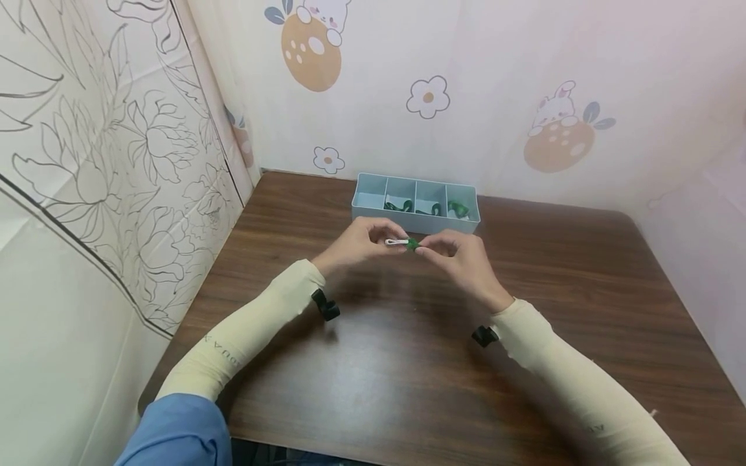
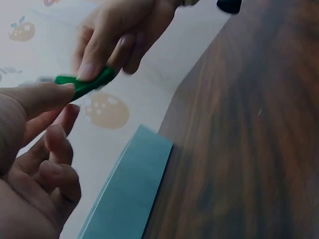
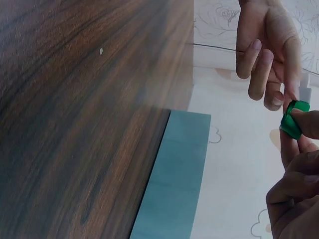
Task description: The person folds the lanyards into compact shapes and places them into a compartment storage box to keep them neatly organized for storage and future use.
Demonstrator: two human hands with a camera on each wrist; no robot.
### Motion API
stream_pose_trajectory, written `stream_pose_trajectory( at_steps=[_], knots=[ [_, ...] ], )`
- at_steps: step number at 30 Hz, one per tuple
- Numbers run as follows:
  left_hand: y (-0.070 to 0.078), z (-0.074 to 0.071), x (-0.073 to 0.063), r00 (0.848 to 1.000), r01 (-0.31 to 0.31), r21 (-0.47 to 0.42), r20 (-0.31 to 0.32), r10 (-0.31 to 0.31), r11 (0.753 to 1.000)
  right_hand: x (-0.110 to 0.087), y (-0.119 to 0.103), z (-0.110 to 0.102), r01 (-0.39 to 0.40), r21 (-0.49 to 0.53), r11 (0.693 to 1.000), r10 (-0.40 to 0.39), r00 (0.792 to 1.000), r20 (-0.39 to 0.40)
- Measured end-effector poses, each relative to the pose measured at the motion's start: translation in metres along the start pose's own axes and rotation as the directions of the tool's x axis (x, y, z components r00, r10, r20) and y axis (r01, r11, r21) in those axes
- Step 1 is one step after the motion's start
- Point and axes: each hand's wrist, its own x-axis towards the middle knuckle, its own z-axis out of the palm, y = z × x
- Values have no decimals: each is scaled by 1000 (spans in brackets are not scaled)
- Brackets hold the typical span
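Observation:
Both hands meet in front of the box, thumbs and fingers pinching a small green strip (image 1: 412, 244) held above the table. A narrow white loop (image 1: 396, 242) sticks out from its left side, along the left hand (image 1: 367, 243). In the left wrist view the left thumb lies over one end of the green strip (image 2: 105, 77), while the right hand (image 1: 463, 259) pinches nearer the other end. The right wrist view shows a white block-like piece (image 3: 305, 93) beside the green strip (image 3: 290, 124). Fingers hide part of both pieces.
Behind the hands, a light blue box (image 1: 384, 218) with several compartments stands at the back of the brown wooden table (image 1: 373, 375). Dark green looped pieces (image 1: 399, 206) and a brighter green bundle (image 1: 458, 209) lie in it. A patterned curtain (image 1: 478, 97) hangs behind.

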Motion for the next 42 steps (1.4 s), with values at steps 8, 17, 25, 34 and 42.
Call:
stream_pose_trajectory(
  at_steps=[8,17,25,34,42],
  knots=[
    [-17,-38,20,977,135,237,-194,-89,962,5,8,-1,-64,-28,998,64,998,-12],
    [-55,-71,31,851,392,296,-478,-220,871,5,14,2,-81,-4,997,80,997,-15],
    [-75,-77,31,809,447,69,-457,-370,892,7,17,2,-93,-2,996,93,995,-23],
    [-77,-79,30,836,422,24,-396,-380,906,13,17,2,-113,14,994,113,994,-1],
    [-80,-80,31,825,424,-78,-378,-420,902,27,13,6,-88,9,996,88,996,0]
  ],
)
